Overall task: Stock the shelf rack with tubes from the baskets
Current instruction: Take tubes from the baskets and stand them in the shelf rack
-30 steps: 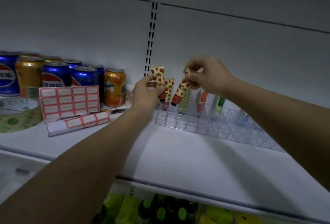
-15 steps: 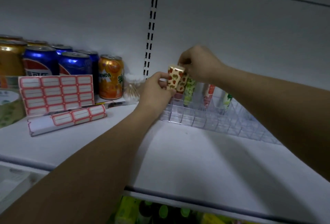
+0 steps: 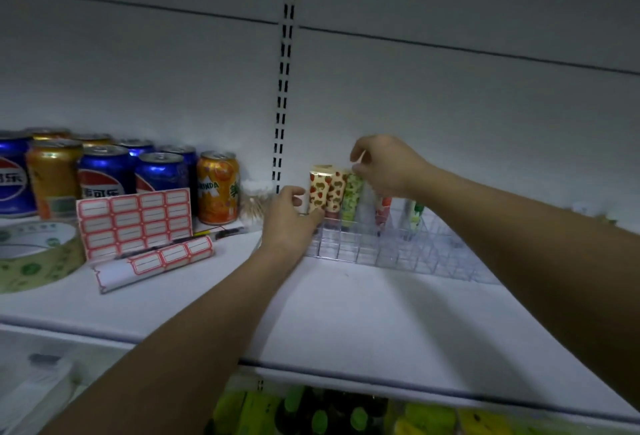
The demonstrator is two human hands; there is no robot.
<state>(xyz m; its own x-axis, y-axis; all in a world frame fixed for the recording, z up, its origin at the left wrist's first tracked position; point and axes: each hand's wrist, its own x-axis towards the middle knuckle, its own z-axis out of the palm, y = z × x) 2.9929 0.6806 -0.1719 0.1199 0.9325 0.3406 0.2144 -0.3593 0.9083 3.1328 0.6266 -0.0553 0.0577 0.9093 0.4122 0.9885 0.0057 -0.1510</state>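
Observation:
A clear plastic rack (image 3: 381,251) with many small cells sits on the white shelf (image 3: 346,323). Two strawberry-print tubes stand upright in its left back corner: the first tube (image 3: 318,192) and the second tube (image 3: 335,192). A green-print tube (image 3: 352,197) stands beside them, and further tubes (image 3: 382,212) stand to the right. My left hand (image 3: 291,219) grips the lower part of the first strawberry tube. My right hand (image 3: 384,167) reaches over the tubes, its curled fingertips pinching the top of the second strawberry tube beside the green one. No baskets are in view.
Soda cans (image 3: 104,174) stand in rows at the back left, with an orange can (image 3: 217,188) nearest the rack. Red-bordered label sheets (image 3: 135,219), a label roll (image 3: 156,261) and a tape roll (image 3: 31,254) lie in front. A slotted upright (image 3: 284,88) runs up the back wall. Bottles fill the shelf below.
Both strawberry tubes have gone from tilted in the air down into the rack's left back cells and now stand upright. My hands lowered with them and stay on them.

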